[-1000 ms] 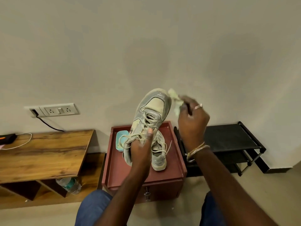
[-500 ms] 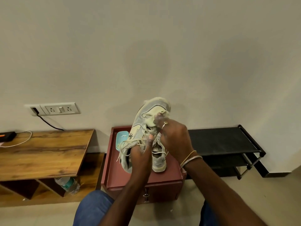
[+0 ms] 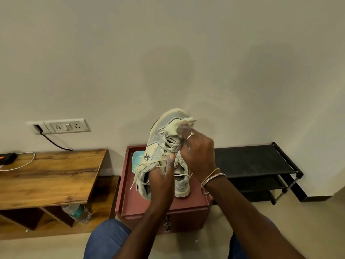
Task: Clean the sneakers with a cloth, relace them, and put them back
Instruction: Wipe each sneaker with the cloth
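A worn grey and cream sneaker is held up with its toe pointing away and upward, laces loose. My left hand grips it at the heel and collar. My right hand presses a pale yellowish cloth against the right side of the toe. The second sneaker lies on the red cabinet top, partly hidden behind both hands.
A light blue dish sits on the cabinet behind the held sneaker. A black shoe rack stands to the right, a wooden table with a cable to the left, a water bottle under it. A wall socket is above.
My right hand came from beside the toe down onto the sneaker with the cloth, then slid the cloth toward the toe's right edge. The sneaker lowered slightly.
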